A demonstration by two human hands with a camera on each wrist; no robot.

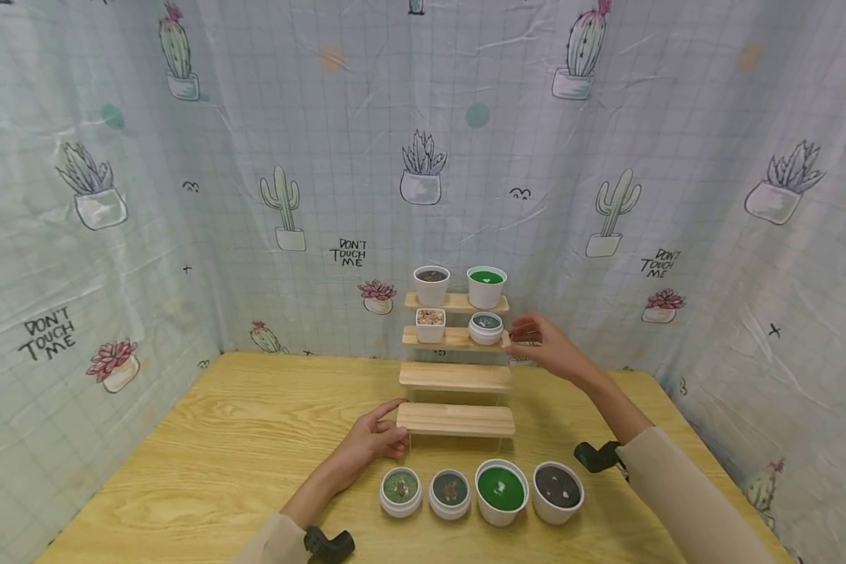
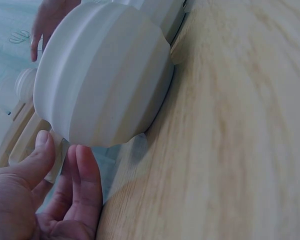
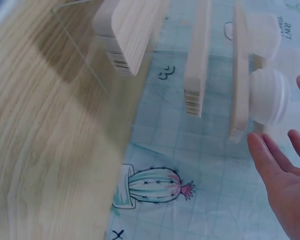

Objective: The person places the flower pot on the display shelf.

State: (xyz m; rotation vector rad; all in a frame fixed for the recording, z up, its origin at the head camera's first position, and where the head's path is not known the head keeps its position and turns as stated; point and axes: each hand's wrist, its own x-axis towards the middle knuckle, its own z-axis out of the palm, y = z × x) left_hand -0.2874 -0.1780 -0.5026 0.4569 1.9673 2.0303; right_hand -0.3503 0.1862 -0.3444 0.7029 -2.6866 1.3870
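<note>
A tiered wooden display stand [image 1: 455, 420] stands on the table, its two lower steps bare. My left hand [image 1: 372, 439] holds the left end of its lowest step between thumb and fingers. Near the right end of the second step from the top, my right hand [image 1: 546, 345] has its fingers spread. Beside it sits a round white pot [image 1: 486, 329] with a blue-green top; in the right wrist view the fingers [image 3: 262, 155] are apart from this pot [image 3: 267, 97]. A square white pot [image 1: 431, 326] with pebbly filling shares that step.
On the top step stand a brown-filled pot [image 1: 432, 287] and a green-filled pot [image 1: 486, 288]. In front are two ribbed pots [image 1: 400, 492] [image 1: 450, 494], a larger green-filled pot [image 1: 501, 492] and a dark-filled pot [image 1: 558, 493]. A cactus-print curtain [image 1: 366, 141] hangs behind the table.
</note>
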